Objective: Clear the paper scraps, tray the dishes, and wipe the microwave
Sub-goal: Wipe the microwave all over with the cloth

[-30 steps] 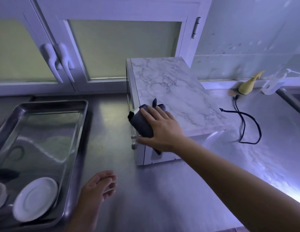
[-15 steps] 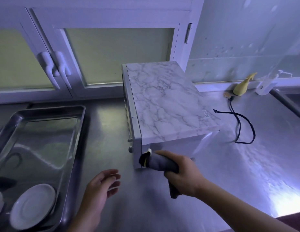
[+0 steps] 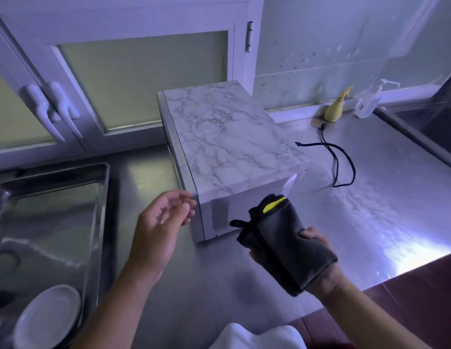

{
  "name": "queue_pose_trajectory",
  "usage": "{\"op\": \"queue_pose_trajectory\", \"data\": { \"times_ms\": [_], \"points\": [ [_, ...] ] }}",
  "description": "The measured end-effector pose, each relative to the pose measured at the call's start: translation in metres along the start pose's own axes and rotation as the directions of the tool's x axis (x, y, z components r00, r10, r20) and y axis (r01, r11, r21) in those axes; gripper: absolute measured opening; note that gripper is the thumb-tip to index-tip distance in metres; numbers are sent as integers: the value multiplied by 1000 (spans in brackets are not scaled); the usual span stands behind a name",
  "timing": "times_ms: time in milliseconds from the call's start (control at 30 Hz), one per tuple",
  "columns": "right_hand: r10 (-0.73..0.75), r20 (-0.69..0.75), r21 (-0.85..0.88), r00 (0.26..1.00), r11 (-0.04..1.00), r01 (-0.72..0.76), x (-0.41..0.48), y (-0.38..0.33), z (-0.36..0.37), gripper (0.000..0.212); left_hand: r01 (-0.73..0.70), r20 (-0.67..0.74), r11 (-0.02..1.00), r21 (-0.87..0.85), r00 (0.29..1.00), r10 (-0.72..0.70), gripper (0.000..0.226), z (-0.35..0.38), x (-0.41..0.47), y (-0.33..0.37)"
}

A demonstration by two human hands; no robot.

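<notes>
The microwave [image 3: 227, 144], wrapped in white marble pattern, stands on the steel counter with its door side facing left. My right hand [image 3: 317, 263] grips a folded dark grey cloth [image 3: 279, 238] with a yellow tag, held in the air just in front of the microwave's near side. My left hand [image 3: 161, 222] hovers with relaxed, loosely bent fingers near the microwave's front corner, holding nothing. A metal tray [image 3: 103, 197] lies at the left with a white plate [image 3: 48, 316] in its near end.
White cabinet doors with handles [image 3: 53, 109] rise behind the counter. A black cord [image 3: 342, 162] lies right of the microwave, with a yellow object [image 3: 335, 109] and a clear pump bottle [image 3: 370, 102] by the wall. A sink [image 3: 433, 122] is at far right. The counter's front edge [image 3: 395, 278] runs near me.
My right hand took the cloth off the microwave's top, down its near side, and now holds it lifted clear. My left hand rose from the counter toward the microwave's corner.
</notes>
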State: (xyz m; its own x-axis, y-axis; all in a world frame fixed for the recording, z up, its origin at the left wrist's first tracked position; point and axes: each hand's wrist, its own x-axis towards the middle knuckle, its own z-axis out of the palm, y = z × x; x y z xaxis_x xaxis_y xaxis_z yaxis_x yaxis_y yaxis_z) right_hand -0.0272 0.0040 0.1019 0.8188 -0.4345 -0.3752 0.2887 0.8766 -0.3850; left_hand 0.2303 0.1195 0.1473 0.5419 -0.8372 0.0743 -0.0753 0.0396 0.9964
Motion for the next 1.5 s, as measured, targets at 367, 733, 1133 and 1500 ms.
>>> {"op": "queue_pose_trajectory", "data": {
  "times_ms": [367,733,1133,1500],
  "points": [
    [-67,-163,-211,984,977,32,-39,26,-11,48,431,545,899,73,738,-398,49,83,-24,-46],
    [-238,-270,-681,933,733,-11,-48,41,-19,43,167,754,960,227,594,-281,28,86,1,-67],
    [-540,-742,-420,396,836,353,4,-5,-52,20,-281,401,826,489,913,73,24,131,108,14],
    [-991,-121,-955,63,133,264,141,-45,2,75,-217,210,248,944,976,55,55,173,188,-28]
  ]
}}
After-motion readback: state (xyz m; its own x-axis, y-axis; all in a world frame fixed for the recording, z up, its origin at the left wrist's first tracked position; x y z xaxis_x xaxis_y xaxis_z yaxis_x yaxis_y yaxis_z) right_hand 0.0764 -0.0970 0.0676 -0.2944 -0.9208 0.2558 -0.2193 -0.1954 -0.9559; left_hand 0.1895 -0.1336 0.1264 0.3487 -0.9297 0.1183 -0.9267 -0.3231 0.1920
